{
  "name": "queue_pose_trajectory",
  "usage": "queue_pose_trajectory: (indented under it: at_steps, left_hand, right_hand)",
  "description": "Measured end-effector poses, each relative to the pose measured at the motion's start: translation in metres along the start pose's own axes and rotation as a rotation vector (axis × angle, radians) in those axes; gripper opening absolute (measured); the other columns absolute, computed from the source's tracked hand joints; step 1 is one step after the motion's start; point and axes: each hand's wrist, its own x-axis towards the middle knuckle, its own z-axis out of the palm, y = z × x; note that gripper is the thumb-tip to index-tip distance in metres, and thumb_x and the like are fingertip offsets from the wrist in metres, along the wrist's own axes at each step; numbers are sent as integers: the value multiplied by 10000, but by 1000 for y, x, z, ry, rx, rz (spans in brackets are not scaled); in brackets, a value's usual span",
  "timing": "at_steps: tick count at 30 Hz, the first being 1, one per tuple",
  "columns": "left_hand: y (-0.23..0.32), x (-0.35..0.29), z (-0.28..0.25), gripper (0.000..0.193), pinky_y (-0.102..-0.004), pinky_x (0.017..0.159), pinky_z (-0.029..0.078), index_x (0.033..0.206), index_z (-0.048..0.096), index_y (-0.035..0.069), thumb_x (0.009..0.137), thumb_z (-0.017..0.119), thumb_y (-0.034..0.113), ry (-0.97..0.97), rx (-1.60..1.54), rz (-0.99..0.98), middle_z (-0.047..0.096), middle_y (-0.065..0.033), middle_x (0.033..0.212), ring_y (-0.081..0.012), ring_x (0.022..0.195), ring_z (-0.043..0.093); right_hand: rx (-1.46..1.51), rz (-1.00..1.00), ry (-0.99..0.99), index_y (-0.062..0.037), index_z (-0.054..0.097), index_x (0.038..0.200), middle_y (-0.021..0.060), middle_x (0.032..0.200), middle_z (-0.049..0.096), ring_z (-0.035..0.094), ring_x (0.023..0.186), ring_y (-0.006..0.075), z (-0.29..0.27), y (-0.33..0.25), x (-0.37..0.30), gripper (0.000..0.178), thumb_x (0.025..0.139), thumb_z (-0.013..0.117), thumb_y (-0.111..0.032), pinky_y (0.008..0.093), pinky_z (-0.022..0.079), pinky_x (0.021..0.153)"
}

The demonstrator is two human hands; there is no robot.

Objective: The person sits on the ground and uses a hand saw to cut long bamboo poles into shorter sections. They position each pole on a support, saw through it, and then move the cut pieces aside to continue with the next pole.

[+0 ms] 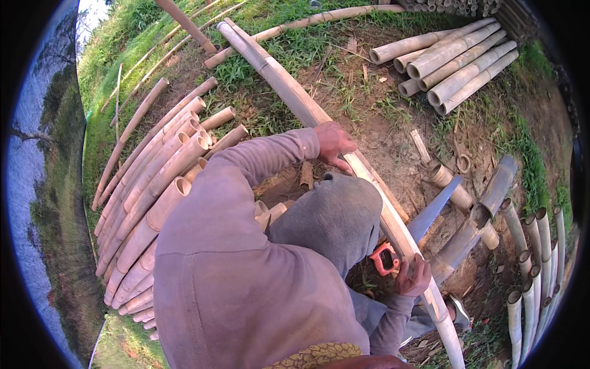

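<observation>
A long split bamboo pole (384, 209) runs from the grass at the far left, across in front of my knee, to the near right. My left hand (335, 146) is closed on its upper stretch, beyond my bent knee. Lower down, my right hand (413, 275) wraps its fingers round the same pole. A pale cut face shows between the two hands. Beside the right hand lies a handsaw with a red handle (383, 259). Its blade (434, 210) passes beneath the pole and points away to the right.
Cut bamboo poles (163, 160) are stacked at the left, and a pile (461, 61) lies at the far right. Several upright-looking poles (531, 277) stand at the near right. Thick bamboo pieces (455, 243) cross on the ground beside the saw. My knee (332, 215) is under the left forearm.
</observation>
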Motion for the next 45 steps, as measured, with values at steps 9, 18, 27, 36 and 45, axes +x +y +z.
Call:
queue_pose_trajectory:
  at_steps: [9,18,27,36,45]
  left_hand:
    - [33,16,-9,491,-511,757,562,942,678,127,854,760,603,-36,9,15,707,-114,857,-376,865,727]
    - [51,23,15,213,-519,718,576,936,659,161,817,742,317,-46,30,-11,707,-114,819,-383,846,743]
    - [47,24,3,448,-522,761,565,998,684,144,846,766,557,-57,-11,-29,709,-111,853,-376,878,738]
    - [28,10,-5,600,-516,785,573,977,682,110,878,699,701,-99,36,-75,724,-125,884,-390,893,734]
    - [34,8,12,447,-503,950,533,1160,679,116,834,804,396,85,-61,20,655,-114,1225,-350,1172,653]
  right_hand:
    - [89,41,-37,2,714,1170,186,1011,704,691,902,394,-31,23,-11,390,875,835,-224,480,540,792]
    - [82,54,-89,4,709,1169,190,1004,689,680,901,393,-54,41,-19,372,936,793,-274,471,531,794]
    - [105,20,-56,-5,721,1173,192,1036,717,695,937,390,-42,45,-6,360,922,816,-245,473,538,816]
    - [88,3,-75,-12,726,1152,187,1006,719,703,909,383,-25,27,9,341,899,838,-212,462,543,795]
    - [47,31,-102,-64,740,1141,119,979,698,674,890,340,-42,26,5,411,794,884,-231,461,511,796]
